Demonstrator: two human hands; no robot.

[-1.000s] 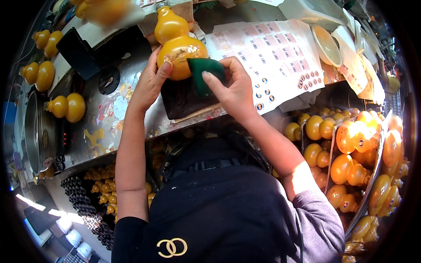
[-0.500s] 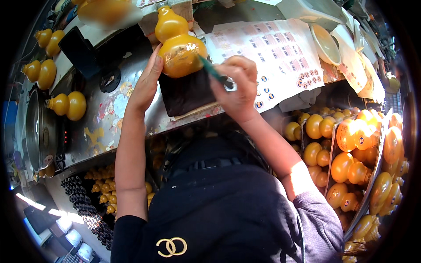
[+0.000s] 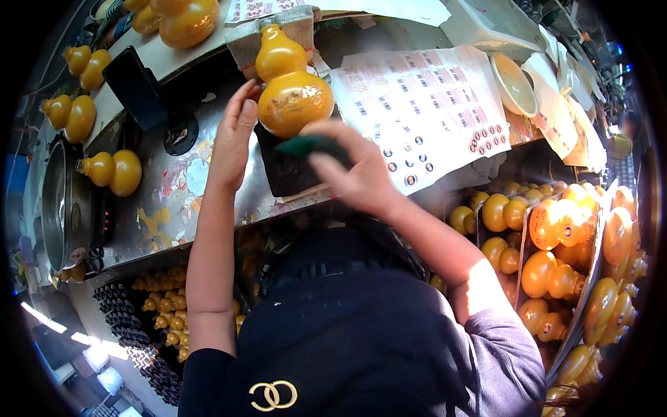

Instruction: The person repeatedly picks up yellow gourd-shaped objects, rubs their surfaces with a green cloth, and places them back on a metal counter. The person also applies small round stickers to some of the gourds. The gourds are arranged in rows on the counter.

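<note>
A glossy yellow gourd-shaped bottle [image 3: 295,104] lies with its neck pointing away, resting on a folded cloth [image 3: 243,48] and a dark pad [image 3: 278,170]. Faint printed marks show on its wide lower bulb. My left hand [image 3: 235,135] is beside the bulb's left edge, fingers stretched out; whether the fingertips touch it is hard to tell. Just below the bottle's base, my right hand [image 3: 358,167] grips a flat dark green piece [image 3: 309,144], blurred by motion, its exact kind unclear.
Printed sheets with round stickers [image 3: 431,104] cover the bench to the right, beside a pale bowl [image 3: 514,83]. At left are a phone [image 3: 135,87], a metal pan [image 3: 59,208] and more gourd bottles [image 3: 114,172]. Racks of bottles [image 3: 549,271] stand lower right.
My right hand has drawn the green piece off the bulb, down and left below the base. My left hand has eased off the bottle's side. The whole view has shifted slightly.
</note>
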